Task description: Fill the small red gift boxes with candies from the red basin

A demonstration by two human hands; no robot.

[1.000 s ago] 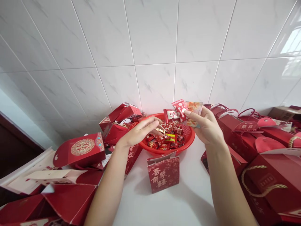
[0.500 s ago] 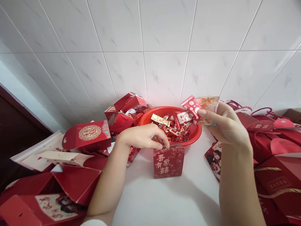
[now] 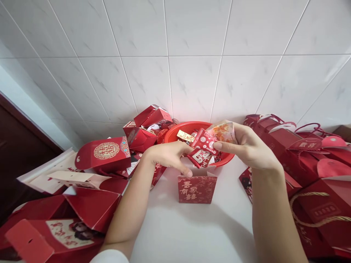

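Observation:
A small red paper gift box [image 3: 196,190] with pale Chinese characters stands upright on the white table, its top open. My left hand [image 3: 172,157] grips its left upper edge, thumb over the front rim, the other fingers partly hidden behind. Above the box mouth, my right hand [image 3: 241,146] pinches several wrapped sweets. Among them are a pink-red dotted packet [image 3: 204,140], a red-and-white packet [image 3: 201,157] and a clear orange-printed packet [image 3: 223,132]. Behind the box is a red plastic basket [image 3: 228,159] holding more wrapped sweets.
Red gift boxes [image 3: 102,155] crowd the left side, some with flaps raised. On the right are red gift bags [image 3: 323,210] with rope handles. A printed red box [image 3: 246,182] lies by my right forearm. A tiled wall [image 3: 192,80] bounds the table [image 3: 192,233] at the back.
My right hand has moved left and down with the sweets, from beside the basket to over the box. My left fingers have spread from a pinch at the rim, and the box mouth is wider.

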